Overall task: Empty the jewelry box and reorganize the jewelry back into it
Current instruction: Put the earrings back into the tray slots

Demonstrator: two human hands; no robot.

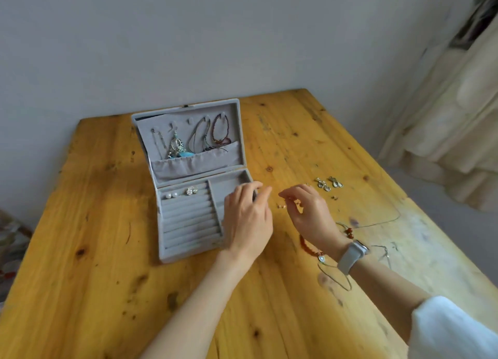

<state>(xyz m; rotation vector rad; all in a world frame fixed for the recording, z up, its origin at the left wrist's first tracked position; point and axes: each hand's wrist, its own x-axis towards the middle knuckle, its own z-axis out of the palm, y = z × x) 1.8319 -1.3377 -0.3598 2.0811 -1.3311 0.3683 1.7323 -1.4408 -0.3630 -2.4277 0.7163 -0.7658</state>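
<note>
A small gold earring [296,202] is pinched in the right hand's [310,213] grip; just left of it the left hand [249,218], fingers loosely spread, covers the open grey velvet jewelry box [188,223]. The ridged slots should be targeted, the earring seated firmly.

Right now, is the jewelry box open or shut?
Open: the jewelry box has its lid raised, showing hung necklaces.
</note>
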